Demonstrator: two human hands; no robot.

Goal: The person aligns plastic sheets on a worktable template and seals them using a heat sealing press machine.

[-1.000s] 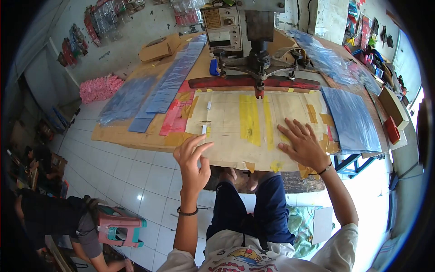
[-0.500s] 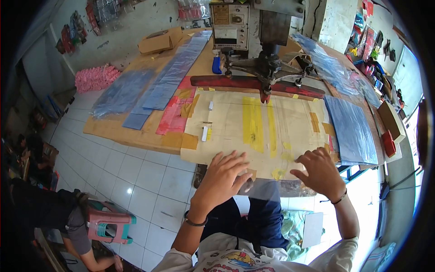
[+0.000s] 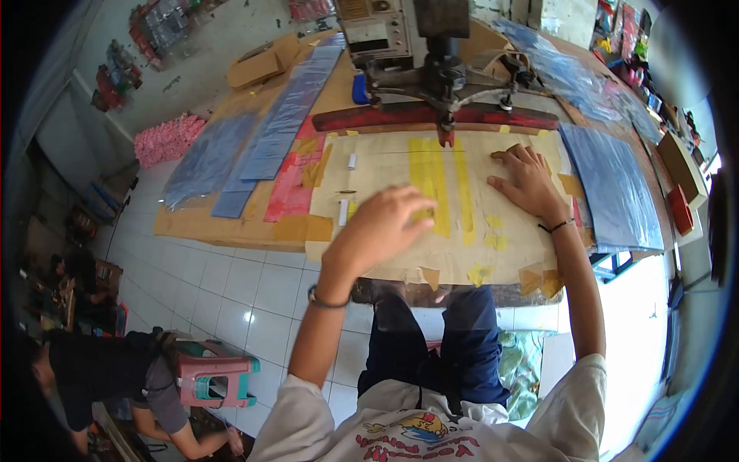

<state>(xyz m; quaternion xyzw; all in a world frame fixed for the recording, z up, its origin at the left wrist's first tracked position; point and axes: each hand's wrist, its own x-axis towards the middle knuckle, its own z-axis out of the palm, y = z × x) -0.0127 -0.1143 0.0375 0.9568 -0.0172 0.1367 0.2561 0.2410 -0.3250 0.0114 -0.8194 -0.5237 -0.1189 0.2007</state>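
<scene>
A tan work sheet (image 3: 385, 258) with yellow tape strips (image 3: 427, 165) and brown tape patches lies on the bench in front of me. My left hand (image 3: 381, 231) is over its left-middle part, somewhat blurred, fingers loosely bent and thumb apart, with nothing visible in it. I cannot tell if it touches the sheet. My right hand (image 3: 527, 183) rests on the right side, fingers stretched forward. Two small white blocks (image 3: 343, 212) sit left of my left hand. Beyond both hands spans the machine's long red-and-dark bar (image 3: 369, 117). Something see-through hangs below the sheet's front edge.
Blue plastic-film stacks lie left (image 3: 285, 127) and right (image 3: 616, 189) of the work sheet. The machine's control box (image 3: 377, 35) and a cardboard box (image 3: 263, 60) stand behind. At lower left, a person (image 3: 108, 377) sits near a pink-and-green stool (image 3: 219, 381).
Both hands have moved forward from the front edge over the work sheet. My right hand has come down onto its right side. The camera view has shifted slightly.
</scene>
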